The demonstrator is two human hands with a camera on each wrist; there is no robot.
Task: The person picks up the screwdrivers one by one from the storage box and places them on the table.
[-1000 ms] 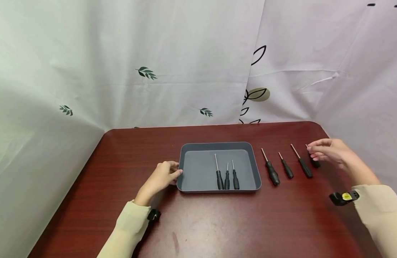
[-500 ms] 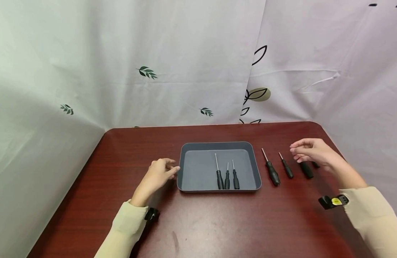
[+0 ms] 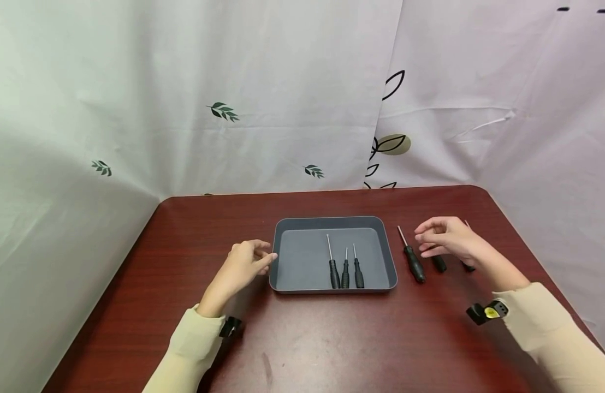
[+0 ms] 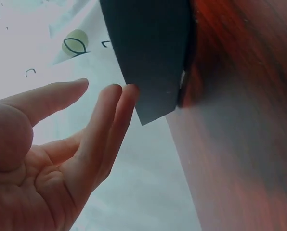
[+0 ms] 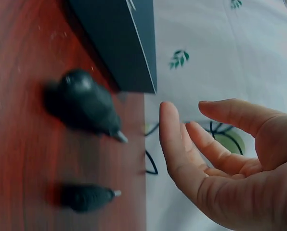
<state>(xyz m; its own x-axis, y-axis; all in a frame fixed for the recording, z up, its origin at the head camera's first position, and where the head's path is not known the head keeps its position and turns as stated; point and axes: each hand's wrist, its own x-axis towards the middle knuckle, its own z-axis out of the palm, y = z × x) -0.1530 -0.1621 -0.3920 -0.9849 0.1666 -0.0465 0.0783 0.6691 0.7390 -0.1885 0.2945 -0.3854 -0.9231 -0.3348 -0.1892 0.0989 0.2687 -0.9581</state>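
A grey tray [image 3: 307,256] sits mid-table with three black-handled screwdrivers [image 3: 359,273] lying in its right half. My left hand [image 3: 241,267] is at the tray's left side, fingers loosely bent and holding nothing; its fingertips [image 4: 129,91] are at the tray wall [image 4: 153,57], though contact is unclear. To the right of the tray, my right hand [image 3: 447,238] hovers over a small screwdriver [image 3: 438,263], thumb and fingers apart with nothing between them. A large screwdriver [image 5: 88,103] lies between that hand and the tray.
Farther right, another screwdriver handle [image 3: 468,267] shows from under my right wrist, and a thin shaft tip [image 3: 467,224] shows behind the hand. White curtains [image 3: 283,109] rise behind the reddish-brown table [image 3: 332,338] and along its sides.
My right hand has moved left from the rightmost screwdriver, passing over the third, to above the small one. My left hand has eased slightly back from the tray edge. The screwdrivers have stayed put.
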